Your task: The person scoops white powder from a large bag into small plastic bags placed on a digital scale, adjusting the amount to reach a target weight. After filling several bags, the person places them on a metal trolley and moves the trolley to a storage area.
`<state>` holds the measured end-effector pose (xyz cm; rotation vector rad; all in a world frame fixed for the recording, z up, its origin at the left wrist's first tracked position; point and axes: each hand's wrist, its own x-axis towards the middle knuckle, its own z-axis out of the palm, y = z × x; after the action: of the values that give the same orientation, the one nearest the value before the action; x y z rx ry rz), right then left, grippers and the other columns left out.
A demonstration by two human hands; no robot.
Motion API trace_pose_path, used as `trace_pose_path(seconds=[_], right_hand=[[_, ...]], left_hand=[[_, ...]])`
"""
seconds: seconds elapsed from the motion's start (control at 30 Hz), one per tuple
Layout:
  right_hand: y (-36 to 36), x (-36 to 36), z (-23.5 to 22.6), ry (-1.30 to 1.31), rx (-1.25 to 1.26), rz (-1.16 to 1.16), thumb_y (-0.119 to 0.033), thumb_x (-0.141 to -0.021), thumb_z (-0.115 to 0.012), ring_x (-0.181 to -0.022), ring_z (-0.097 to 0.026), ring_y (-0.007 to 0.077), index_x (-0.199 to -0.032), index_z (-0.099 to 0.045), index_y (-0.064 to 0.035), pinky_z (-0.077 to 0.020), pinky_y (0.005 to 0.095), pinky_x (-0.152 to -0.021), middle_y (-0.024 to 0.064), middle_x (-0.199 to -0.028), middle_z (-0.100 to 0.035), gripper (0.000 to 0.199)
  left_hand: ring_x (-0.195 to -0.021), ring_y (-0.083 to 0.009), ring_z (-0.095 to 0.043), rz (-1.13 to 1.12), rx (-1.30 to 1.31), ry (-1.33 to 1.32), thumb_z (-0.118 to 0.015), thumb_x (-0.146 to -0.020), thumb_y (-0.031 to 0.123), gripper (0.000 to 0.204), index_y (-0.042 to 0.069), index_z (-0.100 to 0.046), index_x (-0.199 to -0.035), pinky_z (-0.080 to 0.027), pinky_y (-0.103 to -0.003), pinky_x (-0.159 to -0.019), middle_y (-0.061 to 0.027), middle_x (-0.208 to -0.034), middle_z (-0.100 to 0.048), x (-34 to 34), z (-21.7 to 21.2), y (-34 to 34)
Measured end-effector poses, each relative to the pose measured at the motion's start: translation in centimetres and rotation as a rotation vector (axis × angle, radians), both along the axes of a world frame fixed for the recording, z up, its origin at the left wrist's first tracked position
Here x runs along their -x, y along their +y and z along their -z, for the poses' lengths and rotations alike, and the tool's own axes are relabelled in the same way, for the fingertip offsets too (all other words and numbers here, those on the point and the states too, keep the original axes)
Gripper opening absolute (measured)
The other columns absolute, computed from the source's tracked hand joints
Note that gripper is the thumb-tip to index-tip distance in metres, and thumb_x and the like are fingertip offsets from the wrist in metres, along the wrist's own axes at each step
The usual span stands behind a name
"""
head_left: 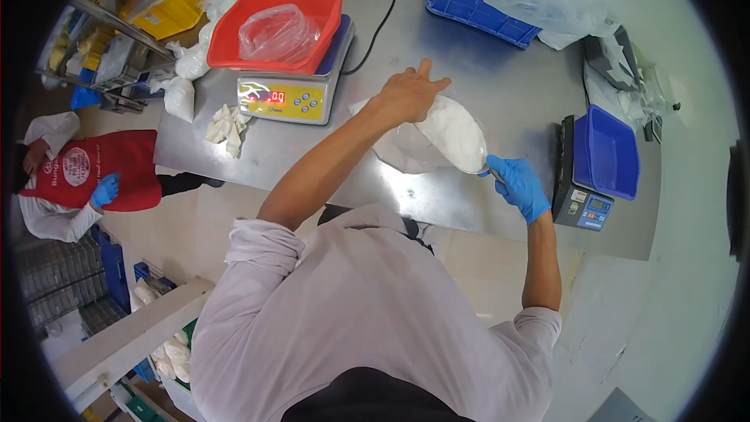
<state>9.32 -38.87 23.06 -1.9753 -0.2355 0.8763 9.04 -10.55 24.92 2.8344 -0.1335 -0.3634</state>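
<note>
My bare left hand (pixel 414 92) reaches across the steel table with its fingers spread, just beyond the far end of a heaped scoop. My right hand (pixel 517 187), in a blue glove, is closed around the handle of that scoop (pixel 457 137). White powder fills the scoop, which lies slantwise between both hands. Under and beside it a clear plastic bag (pixel 402 150) rests on the table. Whether my left palm touches the bag or the powder cannot be made out.
A scale (pixel 285 100) carrying a red basin (pixel 328 19) stands at the left; tied white bags (pixel 180 98) line that edge. A crumpled cloth (pixel 226 129) lies nearby. At the right sits another scale with a blue tray (pixel 605 152). Beyond are a blue crate (pixel 476 8) and a cable. Someone wears a red apron.
</note>
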Motion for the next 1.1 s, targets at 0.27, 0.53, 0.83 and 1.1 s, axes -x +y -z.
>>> trace_pose_path(seconds=[0.27, 0.53, 0.83, 1.1], right_hand=[[-1.4, -0.7, -1.5, -0.562, 0.087, -0.349, -0.02, -0.09, -0.062, -0.054, -0.047, 0.0128, -0.088, -0.067, 0.0022, -0.038, 0.0325, -0.047, 0.0004, -0.06, -0.047, 0.023], [2.7, 1.6, -10.3, -0.047, 0.129, 0.099, -0.043, -0.09, -0.064, -0.038, -0.032, 0.0052, -0.063, -0.048, -0.0129, -0.0203, 0.0222, -0.035, -0.004, -0.049, -0.039, 0.044], [23.7, 12.1, -16.1, -0.036, -0.028, 0.04, -0.046, -0.092, -0.06, -0.041, -0.029, 0.0039, -0.067, -0.057, -0.01, -0.0197, 0.0223, -0.038, -0.0043, -0.051, -0.039, 0.043], [39.0, 19.2, -13.6, -0.003, -0.061, -0.082, -0.043, -0.094, -0.056, -0.042, -0.028, 0.0048, -0.095, -0.071, -0.0024, -0.0198, 0.0217, -0.038, -0.0045, -0.053, -0.038, 0.044]], left_hand=[[-0.105, -0.0328, -0.057, -0.026, 0.219, -0.078, -0.063, -0.072, -0.002, 0.075, 0.022, -0.045, -0.141, -0.05, -0.038, -0.087, -0.0191, -0.121, -0.048, 1.3, 2.2, 5.6], [-0.09, -0.0196, -0.065, -0.278, 0.626, -0.556, -0.062, -0.083, 0.008, 0.034, 0.008, -0.066, -0.117, -0.052, -0.03, -0.081, -0.0108, -0.103, -0.069, 11.1, -5.2, 20.2], [-0.113, -0.0263, -0.061, -0.334, 0.208, -0.475, -0.064, -0.083, 0.011, 0.03, 0.008, -0.069, -0.112, -0.048, -0.035, -0.095, -0.0181, -0.116, -0.066, 17.5, -4.1, 45.6], [-0.116, -0.0344, -0.055, -0.029, 0.095, -0.517, -0.064, -0.076, 0.01, 0.038, 0.007, -0.068, -0.114, -0.044, -0.04, -0.097, -0.0188, -0.127, -0.057, 20.7, -1.1, 50.1]])
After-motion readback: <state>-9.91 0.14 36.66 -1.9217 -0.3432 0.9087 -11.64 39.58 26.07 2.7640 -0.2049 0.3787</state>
